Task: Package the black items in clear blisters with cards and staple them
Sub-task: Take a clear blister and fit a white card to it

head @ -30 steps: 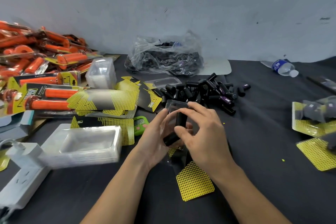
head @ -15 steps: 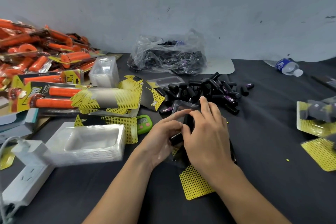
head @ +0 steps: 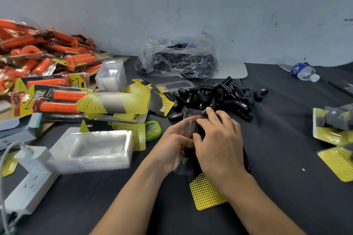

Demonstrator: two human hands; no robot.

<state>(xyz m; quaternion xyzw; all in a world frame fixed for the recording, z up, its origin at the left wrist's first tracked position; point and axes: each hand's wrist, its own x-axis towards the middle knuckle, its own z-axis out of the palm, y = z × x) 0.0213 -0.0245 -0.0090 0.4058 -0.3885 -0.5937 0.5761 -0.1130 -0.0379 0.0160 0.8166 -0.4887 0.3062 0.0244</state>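
My left hand (head: 174, 141) and my right hand (head: 217, 139) meet at the table's middle around a clear blister (head: 191, 120) with a black item (head: 199, 129) in it. The left hand grips the blister's left side. The right hand's fingers curl over the black item and the blister's right side. A yellow dotted card (head: 206, 191) lies under the hands, mostly hidden. Just beyond the hands lies a pile of black items (head: 215, 93). A stack of clear blisters (head: 95, 149) sits to the left, with yellow cards (head: 112, 103) behind it.
Orange-handled packaged goods (head: 47, 66) heap at the far left. A plastic bag of black items (head: 177, 59) sits at the back by the wall. A white power strip (head: 28, 181), green timer (head: 152, 129), water bottle (head: 303, 71) and finished packs (head: 334, 126) surround the work spot.
Both hands have closed in tighter on the blister and lowered it toward the card; the right hand now covers most of the black item.
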